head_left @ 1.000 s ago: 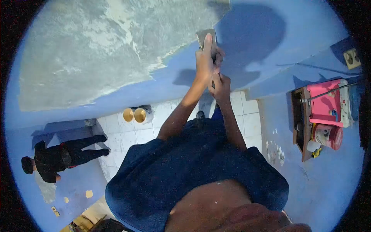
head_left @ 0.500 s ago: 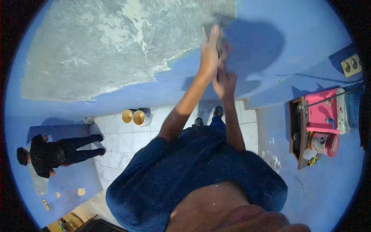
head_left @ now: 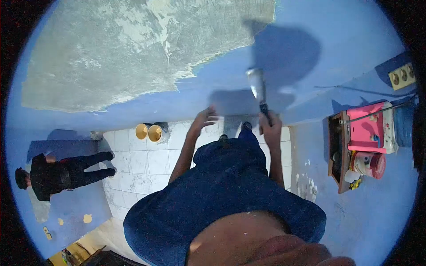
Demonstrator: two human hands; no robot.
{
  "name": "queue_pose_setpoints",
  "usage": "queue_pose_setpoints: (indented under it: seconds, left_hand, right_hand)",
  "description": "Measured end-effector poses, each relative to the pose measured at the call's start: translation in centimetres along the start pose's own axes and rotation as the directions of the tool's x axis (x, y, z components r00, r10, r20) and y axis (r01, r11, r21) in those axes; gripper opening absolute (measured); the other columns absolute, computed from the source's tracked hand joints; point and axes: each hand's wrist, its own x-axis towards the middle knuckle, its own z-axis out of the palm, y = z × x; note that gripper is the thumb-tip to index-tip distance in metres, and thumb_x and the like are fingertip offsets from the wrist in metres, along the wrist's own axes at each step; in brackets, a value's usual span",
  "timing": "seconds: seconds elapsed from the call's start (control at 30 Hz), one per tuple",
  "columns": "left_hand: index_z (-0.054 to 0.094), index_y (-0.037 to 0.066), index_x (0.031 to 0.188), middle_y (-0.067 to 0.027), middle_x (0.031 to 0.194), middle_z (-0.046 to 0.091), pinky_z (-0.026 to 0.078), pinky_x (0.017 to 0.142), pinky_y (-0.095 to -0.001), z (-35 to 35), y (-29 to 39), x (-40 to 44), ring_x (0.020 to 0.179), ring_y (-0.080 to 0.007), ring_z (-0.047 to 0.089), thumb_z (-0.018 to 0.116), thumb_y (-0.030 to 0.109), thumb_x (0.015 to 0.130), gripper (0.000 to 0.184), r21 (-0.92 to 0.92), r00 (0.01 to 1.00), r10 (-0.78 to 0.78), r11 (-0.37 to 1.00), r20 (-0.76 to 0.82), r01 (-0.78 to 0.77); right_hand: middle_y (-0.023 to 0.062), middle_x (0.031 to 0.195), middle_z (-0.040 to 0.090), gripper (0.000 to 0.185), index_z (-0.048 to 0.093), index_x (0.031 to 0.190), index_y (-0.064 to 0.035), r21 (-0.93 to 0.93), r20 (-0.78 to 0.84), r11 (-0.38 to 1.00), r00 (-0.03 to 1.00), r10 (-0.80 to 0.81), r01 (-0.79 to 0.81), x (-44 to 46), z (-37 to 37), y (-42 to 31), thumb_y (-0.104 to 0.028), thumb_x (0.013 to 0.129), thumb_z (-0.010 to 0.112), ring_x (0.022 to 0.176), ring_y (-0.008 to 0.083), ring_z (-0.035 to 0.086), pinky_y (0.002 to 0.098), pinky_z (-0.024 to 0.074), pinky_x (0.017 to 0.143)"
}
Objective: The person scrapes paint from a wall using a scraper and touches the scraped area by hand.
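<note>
My right hand (head_left: 271, 125) is closed around the dark handle of a putty knife (head_left: 257, 84). The metal blade points up toward the wall, over the blue paint below the scraped area; whether it touches cannot be told. My left hand (head_left: 206, 120) holds nothing, its fingers apart, in front of the lower wall. Above both hands is a large bare grey patch (head_left: 111, 57) with a ragged lower edge, bordered by blue paint (head_left: 222, 71).
Two yellowish-lined buckets (head_left: 148, 132) stand on the white tiled floor (head_left: 155, 162) by the wall. Another person (head_left: 57, 175) in dark clothes works at the left wall. At right are a wooden shelf (head_left: 339, 153) with a pink container (head_left: 366, 131), a red-lidded jar (head_left: 368, 165) and a socket strip (head_left: 401, 76).
Both hands have come down from the edge of the grey patch and parted. My left hand has let go of the putty knife and moved left; my right hand keeps it.
</note>
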Motion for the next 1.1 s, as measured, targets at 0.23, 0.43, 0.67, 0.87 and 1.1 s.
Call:
queue_pose_setpoints:
  seconds: [0.23,0.43,0.67,0.87,1.1]
  left_hand:
    - [0.058,0.006,0.118,-0.0117,0.099,0.065,0.047,0.074,-0.0381,-9.4,-16.3,4.4,0.086,-0.0225,0.064,0.061,0.054,0.081,0.061,-0.079,0.933,-0.191,0.981,-0.306,0.175]
    - [0.064,0.003,0.108,-0.0136,0.095,0.064,0.05,0.066,-0.042,-10.3,-30.6,1.9,0.077,-0.0271,0.062,0.066,0.041,0.081,0.046,-0.269,0.851,-0.374,0.919,-0.37,0.287]
    - [0.066,-0.003,0.094,-0.017,0.087,0.066,0.051,0.061,-0.0436,-9.6,-42.2,-4.0,0.073,-0.0275,0.064,0.064,0.034,0.08,0.04,-0.13,0.809,-0.328,0.944,-0.488,0.304]
    - [0.065,-0.005,0.089,-0.0184,0.084,0.067,0.051,0.06,-0.0438,-8.3,-46.5,-5.4,0.072,-0.0282,0.065,0.063,0.031,0.08,0.038,0.116,0.721,-0.263,0.895,-0.641,0.43]
    - [0.067,-0.001,0.083,-0.0176,0.09,0.069,0.054,0.071,-0.0389,-4.6,-38.9,-9.0,0.079,-0.0289,0.068,0.063,0.028,0.075,0.03,0.289,0.699,-0.334,0.735,-0.632,0.613]
  right_hand:
    - [-0.0005,0.059,0.045,0.026,0.052,0.093,-0.0013,0.145,-0.316,0.871,0.856,-0.409,0.47,5.8,0.5,-6.2,-0.027,0.097,0.051,0.048,0.0065,0.04,0.0224,0.0318,0.043]
    - [-0.0045,0.059,0.039,0.025,0.052,0.089,-0.0037,-0.102,-0.24,0.863,0.83,-0.504,0.495,9.5,2.2,-0.4,-0.027,0.097,0.05,0.05,0.0047,0.036,0.0225,0.0296,0.044]
    - [0.0033,0.06,0.049,0.032,0.054,0.09,0.0003,-0.251,-0.171,0.844,0.836,-0.521,0.475,8.0,2.7,-0.7,-0.032,0.095,0.052,0.053,0.0131,0.046,0.0311,0.0411,0.051]
    - [-0.0029,0.059,0.044,0.023,0.053,0.088,-0.0048,0.064,-0.054,0.967,0.969,-0.242,0.245,4.6,4.0,1.6,-0.027,0.095,0.053,0.05,0.0079,0.043,0.027,0.0383,0.047]
    - [0.0064,0.058,0.055,0.028,0.056,0.064,-0.0089,-0.712,0.338,0.697,0.914,0.225,0.092,-3.4,-4.4,37.9,-0.026,0.086,0.052,0.048,0.0198,0.052,0.0362,0.0419,0.049]
